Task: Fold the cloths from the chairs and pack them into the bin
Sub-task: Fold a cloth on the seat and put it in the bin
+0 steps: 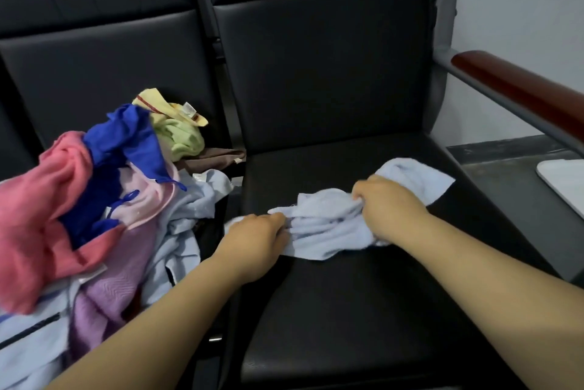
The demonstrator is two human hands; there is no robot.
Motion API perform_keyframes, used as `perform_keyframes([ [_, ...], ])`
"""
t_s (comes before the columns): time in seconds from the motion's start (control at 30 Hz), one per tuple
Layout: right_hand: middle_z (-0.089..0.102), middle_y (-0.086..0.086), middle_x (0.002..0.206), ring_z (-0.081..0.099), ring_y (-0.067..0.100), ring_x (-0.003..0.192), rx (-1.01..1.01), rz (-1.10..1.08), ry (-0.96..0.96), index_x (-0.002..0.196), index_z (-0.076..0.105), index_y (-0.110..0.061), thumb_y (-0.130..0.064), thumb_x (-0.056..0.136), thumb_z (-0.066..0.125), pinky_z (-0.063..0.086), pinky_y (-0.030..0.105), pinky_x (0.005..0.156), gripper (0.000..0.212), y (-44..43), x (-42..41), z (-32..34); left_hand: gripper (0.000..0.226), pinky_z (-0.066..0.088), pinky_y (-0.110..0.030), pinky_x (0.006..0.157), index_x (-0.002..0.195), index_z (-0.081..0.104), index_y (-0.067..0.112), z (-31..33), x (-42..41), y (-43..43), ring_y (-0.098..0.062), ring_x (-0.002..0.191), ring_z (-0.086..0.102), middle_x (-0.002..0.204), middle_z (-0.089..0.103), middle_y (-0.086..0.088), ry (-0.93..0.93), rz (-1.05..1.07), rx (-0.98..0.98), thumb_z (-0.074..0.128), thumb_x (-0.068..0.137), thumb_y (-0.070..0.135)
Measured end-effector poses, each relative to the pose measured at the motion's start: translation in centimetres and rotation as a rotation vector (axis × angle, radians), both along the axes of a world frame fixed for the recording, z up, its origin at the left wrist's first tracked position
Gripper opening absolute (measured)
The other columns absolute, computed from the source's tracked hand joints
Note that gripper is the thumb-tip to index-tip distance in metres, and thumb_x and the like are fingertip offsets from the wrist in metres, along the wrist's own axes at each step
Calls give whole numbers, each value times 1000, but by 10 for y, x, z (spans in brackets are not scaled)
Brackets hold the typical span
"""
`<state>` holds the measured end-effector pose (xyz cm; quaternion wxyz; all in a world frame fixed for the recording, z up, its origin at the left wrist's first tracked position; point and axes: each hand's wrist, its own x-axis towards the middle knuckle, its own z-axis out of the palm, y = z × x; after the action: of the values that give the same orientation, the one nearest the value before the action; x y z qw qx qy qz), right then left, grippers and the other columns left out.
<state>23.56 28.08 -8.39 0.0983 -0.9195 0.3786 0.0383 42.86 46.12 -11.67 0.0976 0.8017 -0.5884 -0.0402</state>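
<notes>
Pale blue cloth (328,225) between left hand (256,236) and right hand (387,203) (both gripping it)

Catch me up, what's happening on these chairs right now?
A person has a pale blue towel bunched on the right black chair seat. The left hand grips its left end, the right hand grips its middle. A pile of unfolded cloths lies on the left chair. The towel is not yet folded.

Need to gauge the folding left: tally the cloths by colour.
Coral pink cloth: 1
Royal blue cloth: 1
Pale pink cloth: 1
Lilac knitted cloth: 1
Yellow cloth: 1
Light green cloth: 1
Brown cloth: 1
Pale blue piled cloth: 1
Pale blue terry cloth, right seat: 1
Total: at least 9
</notes>
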Motion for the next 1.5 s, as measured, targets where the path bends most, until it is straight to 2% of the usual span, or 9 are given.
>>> perform_keyframes([
  [0.1, 40, 10, 149, 48, 32, 132, -170, -106, -203, 139, 52, -19, -13, 98, 59, 45, 40, 102, 43, -9, -1, -4, 21, 47, -42, 64, 86, 41, 26, 3, 6, 0, -22, 69, 59, 74, 61, 0, 255, 51, -74, 49, 103, 36],
  [0.2, 55, -5, 121, 56, 20, 107, -23, -20, -411, 116, 62, -30, -22, 97, 60, 50, 37, 90, 21, 10, 6, 3, 15, 47, -35, 69, 86, 50, 22, 5, 14, -8, -17, 74, 58, 77, 62, 1, 447, 194, -181, 54, 100, 28],
  [0.33, 54, -16, 118, 51, 8, 112, 323, 302, -136, 111, 66, -35, -40, 92, 64, 46, 31, 96, 20, 43, 15, -9, 12, 44, -28, 65, 90, 58, 18, 4, 32, -19, -13, 72, 54, 79, 62, 1, 717, 405, -324, 55, 101, 22],
  [0.5, 51, -13, 98, 52, 15, 93, 29, 153, -134, 79, 51, -34, -23, 99, 51, 39, 31, 79, 23, 18, 23, -24, 7, 50, -38, 71, 95, 56, 22, -10, 66, -7, -23, 77, 62, 82, 66, -1, 281, 354, -233, 54, 100, 25],
  [0.73, 54, -9, 110, 50, 15, 106, -75, 75, -264, 100, 69, -28, -26, 92, 59, 48, 35, 82, 13, 14, 21, -16, 16, 47, -28, 72, 104, 58, 25, 0, 48, -4, -7, 80, 58, 93, 59, 9, 305, 120, -420, 60, 92, 15],
  [0.97, 58, -7, 91, 55, 15, 84, 54, 123, -160, 83, 60, -20, -31, 101, 53, 46, 30, 76, 23, 23, 24, -24, 24, 43, -32, 76, 97, 55, 29, -7, 27, -1, -12, 89, 49, 91, 48, 14, 87, -266, -38, 55, 88, 52],
  [1.17, 64, 2, 75, 56, 18, 60, 349, -144, -308, 93, 53, -38, -31, 104, 40, 48, 32, 53, 18, 11, 7, -4, 14, 41, -22, 56, 83, 59, 13, 6, 37, -4, -12, 62, 49, 66, 58, 3, 1081, 252, -256, 62, 96, 9],
  [1.37, 65, -4, 80, 60, 15, 74, 232, -101, -189, 90, 58, -30, -27, 103, 41, 41, 27, 60, 22, 20, 10, -4, 12, 46, -25, 69, 88, 56, 30, 5, 31, 6, -8, 78, 59, 89, 61, 7, 335, 252, -198, 65, 89, 22],
  [1.5, 69, 9, 83, 62, 19, 74, 419, -249, -324, 93, 68, -21, -29, 95, 50, 53, 40, 68, 20, 18, 14, -1, 23, 50, -22, 76, 102, 58, 32, 13, 12, 11, -5, 84, 59, 93, 60, 12, 393, 7, -208, 72, 86, 40],
])
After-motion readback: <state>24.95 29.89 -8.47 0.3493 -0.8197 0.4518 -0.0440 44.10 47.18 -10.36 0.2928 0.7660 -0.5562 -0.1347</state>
